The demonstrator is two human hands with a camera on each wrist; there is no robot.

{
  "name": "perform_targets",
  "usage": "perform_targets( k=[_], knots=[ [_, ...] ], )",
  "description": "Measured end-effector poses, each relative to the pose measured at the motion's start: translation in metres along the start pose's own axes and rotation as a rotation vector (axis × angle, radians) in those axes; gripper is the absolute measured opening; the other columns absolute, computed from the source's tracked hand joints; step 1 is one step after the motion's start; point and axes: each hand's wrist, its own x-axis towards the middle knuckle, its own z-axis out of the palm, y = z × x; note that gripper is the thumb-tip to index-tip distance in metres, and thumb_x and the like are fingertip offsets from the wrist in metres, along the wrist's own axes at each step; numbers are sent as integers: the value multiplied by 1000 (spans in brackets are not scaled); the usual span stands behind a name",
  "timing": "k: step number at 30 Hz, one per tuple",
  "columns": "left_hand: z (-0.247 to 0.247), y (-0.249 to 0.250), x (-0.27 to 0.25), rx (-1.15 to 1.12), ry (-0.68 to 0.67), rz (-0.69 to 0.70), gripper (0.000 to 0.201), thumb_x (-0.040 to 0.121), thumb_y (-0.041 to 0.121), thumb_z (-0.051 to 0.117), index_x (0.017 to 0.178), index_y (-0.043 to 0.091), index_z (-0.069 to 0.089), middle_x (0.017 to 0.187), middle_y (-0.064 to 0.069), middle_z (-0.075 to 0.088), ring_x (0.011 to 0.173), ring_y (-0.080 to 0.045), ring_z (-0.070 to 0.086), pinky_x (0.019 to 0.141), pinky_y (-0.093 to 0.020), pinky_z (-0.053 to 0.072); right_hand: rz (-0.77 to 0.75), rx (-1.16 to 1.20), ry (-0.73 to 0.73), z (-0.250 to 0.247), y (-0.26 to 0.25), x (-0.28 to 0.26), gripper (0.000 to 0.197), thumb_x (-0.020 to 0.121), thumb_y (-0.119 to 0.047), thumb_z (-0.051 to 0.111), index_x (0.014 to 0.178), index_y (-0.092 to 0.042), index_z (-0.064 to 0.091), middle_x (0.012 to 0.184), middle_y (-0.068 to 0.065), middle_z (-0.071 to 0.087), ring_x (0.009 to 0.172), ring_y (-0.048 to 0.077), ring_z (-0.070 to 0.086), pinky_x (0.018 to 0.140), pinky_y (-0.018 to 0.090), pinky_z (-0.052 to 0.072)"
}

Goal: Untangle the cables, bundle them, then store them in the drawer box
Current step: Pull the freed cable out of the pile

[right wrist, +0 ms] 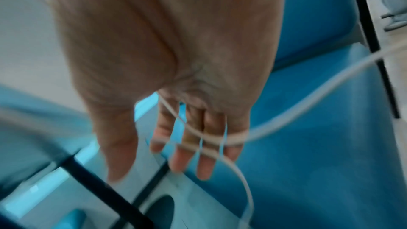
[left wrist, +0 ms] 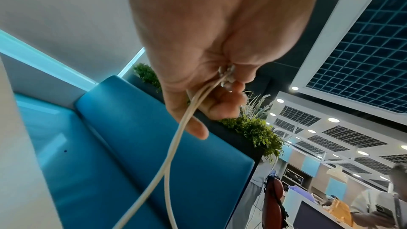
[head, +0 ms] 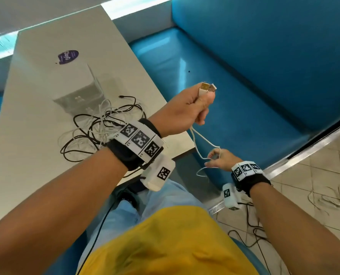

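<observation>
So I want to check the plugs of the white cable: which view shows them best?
The head view: both plugs stick out side by side above the left hand. The left wrist view shows only a blurred glint between the fingers. The right wrist view shows only cable across open fingers.

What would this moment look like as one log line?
phase: bundling | left hand: pinches both plugs of white cable | right hand: open, cable across fingers | tangle: on table

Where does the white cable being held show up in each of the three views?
Head: white cable hangs right of centre, from the left hand down to the right hand.
Left wrist: two strands run from the fist to the bottom edge.
Right wrist: draped across the straight fingers, lower centre.
Shared landmark: blue bench seat.
</observation>
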Motion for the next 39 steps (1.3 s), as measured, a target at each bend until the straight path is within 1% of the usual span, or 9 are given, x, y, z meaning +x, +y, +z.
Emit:
perform_targets(
  k=[4, 9, 14, 19, 26, 28, 32, 34, 39],
  knots=[
    [12, -17, 4, -80, 76, -74, 25, 103, 22, 37, 92, 1, 44, 58, 10, 30, 50, -8, 28, 50, -29, 37, -74, 80, -26, -28, -25, -13, 50, 76, -6, 73, 116, -30, 53, 113, 5, 59, 105, 21, 59, 96, 37, 47],
    [14, -30, 10, -324, 98, -227, 29, 102, 40, 37, 87, 18, 49, 59, 7, 21, 52, -11, 17, 51, -25, 23, -415, 542, 362, -56, -86, -57, 37, 86, 10, 48, 92, -25, 60, 96, 3, 62, 86, 15, 63, 71, 24, 50],
    [14, -35, 10, -531, 93, -330, 41, 102, 45, 26, 88, 16, 51, 65, -1, 24, 54, -12, 19, 52, -25, 26, -599, 547, 271, -59, -137, -90, 19, 100, -21, 46, 101, -25, 64, 91, -5, 66, 93, 10, 60, 83, 28, 51],
    [5, -35, 4, -552, 155, -368, 35, 103, 36, 35, 79, 13, 47, 59, 0, 29, 50, -13, 28, 49, -25, 35, -703, 388, 261, -45, -155, -89, 24, 102, -26, 42, 110, -20, 64, 90, -7, 62, 86, 10, 57, 95, 51, 50],
    [-8, -33, -4, -587, 117, -298, 29, 105, 26, 32, 88, 10, 49, 64, -5, 44, 53, -16, 44, 57, -29, 47, -707, 512, 190, -43, -172, -91, 24, 104, -13, 38, 117, -6, 58, 95, 13, 61, 67, 12, 56, 72, 27, 53],
    [-11, -33, -6, -586, 121, -290, 28, 105, 27, 33, 88, 10, 49, 64, -4, 45, 51, -15, 42, 54, -27, 45, -698, 502, 197, -43, -176, -91, 25, 104, -13, 37, 111, -4, 59, 83, 8, 58, 59, 11, 55, 67, 26, 52],
    [-17, -28, -6, -628, 142, -292, 33, 104, 34, 33, 78, 17, 43, 57, 3, 29, 47, -8, 21, 43, -19, 24, -669, 489, 174, -38, -183, -89, 25, 104, -28, 37, 114, -20, 58, 97, 2, 61, 84, 10, 62, 86, 39, 56],
    [-19, -27, -3, -655, 226, -259, 33, 103, 36, 35, 78, 17, 46, 55, 4, 26, 48, -8, 18, 42, -19, 24, -614, 643, 55, -30, -188, -92, 28, 105, -35, 33, 118, -20, 52, 92, 5, 59, 76, 14, 64, 77, 37, 59],
    [-28, -28, 3, -681, 344, -192, 37, 105, 37, 26, 82, 16, 47, 52, 8, 25, 45, -6, 17, 43, -19, 17, -445, 544, -13, -7, -172, -79, 45, 103, -48, 25, 97, -20, 60, 47, 3, 37, 38, 14, 27, 43, 23, 27]
  ],
)
